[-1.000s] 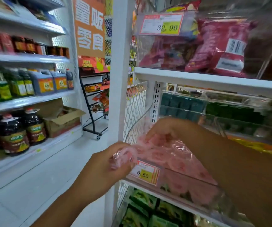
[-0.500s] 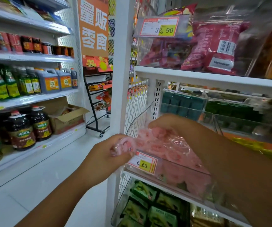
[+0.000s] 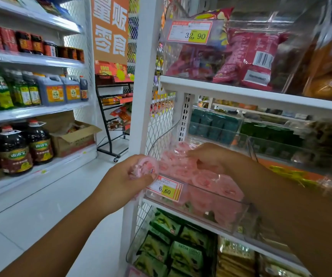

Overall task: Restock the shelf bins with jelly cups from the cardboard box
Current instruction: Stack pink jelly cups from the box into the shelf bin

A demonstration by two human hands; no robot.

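**One pink cup held at the bin's front corner**

The left hand [image 3: 121, 182] curls its fingers [image 3: 144, 177] round a jelly cup [image 3: 145, 166]. The cup is round, pink and wrapped in crinkled clear film. It sits just outside the clear hard-plastic bin [image 3: 239, 214], above the price tag [image 3: 167, 189]. The right hand [image 3: 211, 159] lies on the heaped jelly cups [image 3: 205, 179] inside the bin; I cannot tell whether its bent fingers grip any. Since half a second ago it has sunk lower onto the heap.

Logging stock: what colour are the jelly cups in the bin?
Pink jelly cups, head view.
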